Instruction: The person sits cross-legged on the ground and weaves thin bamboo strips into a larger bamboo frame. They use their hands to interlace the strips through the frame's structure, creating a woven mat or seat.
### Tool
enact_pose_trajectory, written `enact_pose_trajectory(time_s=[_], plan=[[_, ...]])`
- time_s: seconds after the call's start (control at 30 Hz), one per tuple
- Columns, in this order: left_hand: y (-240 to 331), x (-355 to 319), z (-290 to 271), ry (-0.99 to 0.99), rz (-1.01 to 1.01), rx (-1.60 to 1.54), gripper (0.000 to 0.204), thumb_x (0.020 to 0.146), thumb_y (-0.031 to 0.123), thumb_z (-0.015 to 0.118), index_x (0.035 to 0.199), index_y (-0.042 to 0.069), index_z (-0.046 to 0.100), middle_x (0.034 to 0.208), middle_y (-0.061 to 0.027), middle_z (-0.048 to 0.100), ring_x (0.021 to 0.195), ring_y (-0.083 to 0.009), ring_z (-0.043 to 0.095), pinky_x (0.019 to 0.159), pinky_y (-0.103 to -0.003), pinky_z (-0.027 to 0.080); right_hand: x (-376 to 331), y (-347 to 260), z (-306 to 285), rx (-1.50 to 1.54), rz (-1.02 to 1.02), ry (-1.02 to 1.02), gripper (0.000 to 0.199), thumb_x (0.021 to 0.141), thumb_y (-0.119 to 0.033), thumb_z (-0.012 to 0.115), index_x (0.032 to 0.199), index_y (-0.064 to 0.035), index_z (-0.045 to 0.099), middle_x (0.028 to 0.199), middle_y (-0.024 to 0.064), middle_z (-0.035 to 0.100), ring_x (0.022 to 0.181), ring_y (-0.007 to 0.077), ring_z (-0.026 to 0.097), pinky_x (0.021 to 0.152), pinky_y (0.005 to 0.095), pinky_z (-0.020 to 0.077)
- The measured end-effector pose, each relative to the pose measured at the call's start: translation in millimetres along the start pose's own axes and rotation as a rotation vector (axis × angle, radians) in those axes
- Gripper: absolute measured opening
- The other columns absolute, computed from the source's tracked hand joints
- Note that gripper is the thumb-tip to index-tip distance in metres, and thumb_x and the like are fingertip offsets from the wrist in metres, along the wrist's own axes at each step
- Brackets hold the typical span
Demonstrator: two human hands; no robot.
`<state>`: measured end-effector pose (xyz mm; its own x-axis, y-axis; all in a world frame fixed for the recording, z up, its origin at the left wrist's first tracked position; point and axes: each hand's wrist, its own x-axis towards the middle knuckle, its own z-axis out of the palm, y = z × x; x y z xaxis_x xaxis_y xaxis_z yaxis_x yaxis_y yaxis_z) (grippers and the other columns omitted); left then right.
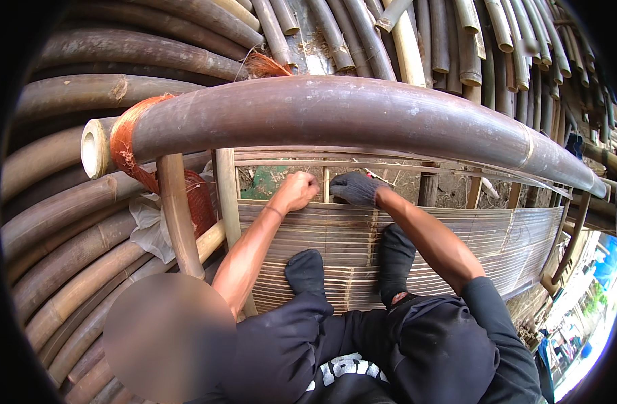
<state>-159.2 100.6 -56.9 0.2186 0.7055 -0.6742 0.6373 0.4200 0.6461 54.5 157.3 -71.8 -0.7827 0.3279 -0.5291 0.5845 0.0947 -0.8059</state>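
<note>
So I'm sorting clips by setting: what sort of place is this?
Likely an outdoor bamboo building site: stacked bamboo poles, a woven slat panel under both hands, and bare ground behind.

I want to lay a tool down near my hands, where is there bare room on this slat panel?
The slat panel lies bare to the right of the right forearm, out toward its far right end. A narrower bare strip runs between the left hand and the upright pole. It is crowded around the right hand and both feet.
</note>
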Motion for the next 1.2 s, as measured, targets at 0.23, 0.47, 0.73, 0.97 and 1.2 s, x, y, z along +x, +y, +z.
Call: enact_pose_trajectory(time_s=[0.23, 0.47, 0.73, 0.97, 1.2], plan=[[33, -56, -36, -0.014, 0.001, -0.376, 0.024, 0.083, 0.024, 0.071, 0.093, 0.003, 0.075, 0.08, -0.0094, 0.072, 0.073, -0.0163, 0.065, 0.072, -0.032, 0.051, -76, -77, -7, -0.151, 0.151, 0.553, 0.038, 0.085, -0.028, 0.061, 0.118, -0.0092, 0.064, 0.116, 0.0205, 0.063, 0.103, 0.038, 0.064, 0.091, 0.0463, 0.051], [57, -67, -29, -0.233, 0.109, -0.511, 0.02, 0.085, 0.02, 0.072, 0.092, 0.002, 0.075, 0.087, -0.0052, 0.073, 0.085, -0.0123, 0.064, 0.081, -0.029, 0.049, -91, -119, 26, -0.165, 0.113, 0.625, 0.054, 0.078, -0.04, 0.075, 0.124, -0.0142, 0.064, 0.13, 0.0199, 0.057, 0.127, 0.0375, 0.048, 0.104, 0.0457, 0.0422], [44, -58, -24, -0.041, -0.014, -0.493, 0.021, 0.086, 0.021, 0.067, 0.091, 0.003, 0.076, 0.074, -0.0025, 0.068, 0.064, -0.009, 0.057, 0.059, -0.026, 0.045, -267, -84, 18, 0.702, 0.248, 0.359, 0.038, 0.09, -0.033, 0.065, 0.111, -0.0018, 0.068, 0.111, 0.0077, 0.067, 0.099, 0.0181, 0.061, 0.093, 0.0321, 0.0458], [28, -42, 14, 0.241, 0.061, -0.343, 0.021, 0.085, 0.022, 0.066, 0.085, 0.003, 0.075, 0.07, -0.0075, 0.066, 0.061, -0.0145, 0.056, 0.056, -0.029, 0.043, -559, -87, 72, 0.492, 0.955, 0.578, 0.026, 0.09, -0.028, 0.065, 0.082, -0.0029, 0.066, 0.081, 0.01, 0.065, 0.076, 0.0276, 0.065, 0.078, 0.0401, 0.0536], [21, -60, 18, 0.243, 0.198, 0.321, 0.033, 0.092, 0.036, 0.057, 0.101, 0.008, 0.072, 0.099, -0.015, 0.068, 0.101, -0.032, 0.062, 0.089, -0.049, 0.038, -577, -77, 111, 1.231, 0.49, 1.733, 0.025, 0.088, -0.029, 0.068, 0.075, -0.0093, 0.059, 0.078, 0.0076, 0.061, 0.07, 0.0261, 0.06, 0.071, 0.0369, 0.0512]])
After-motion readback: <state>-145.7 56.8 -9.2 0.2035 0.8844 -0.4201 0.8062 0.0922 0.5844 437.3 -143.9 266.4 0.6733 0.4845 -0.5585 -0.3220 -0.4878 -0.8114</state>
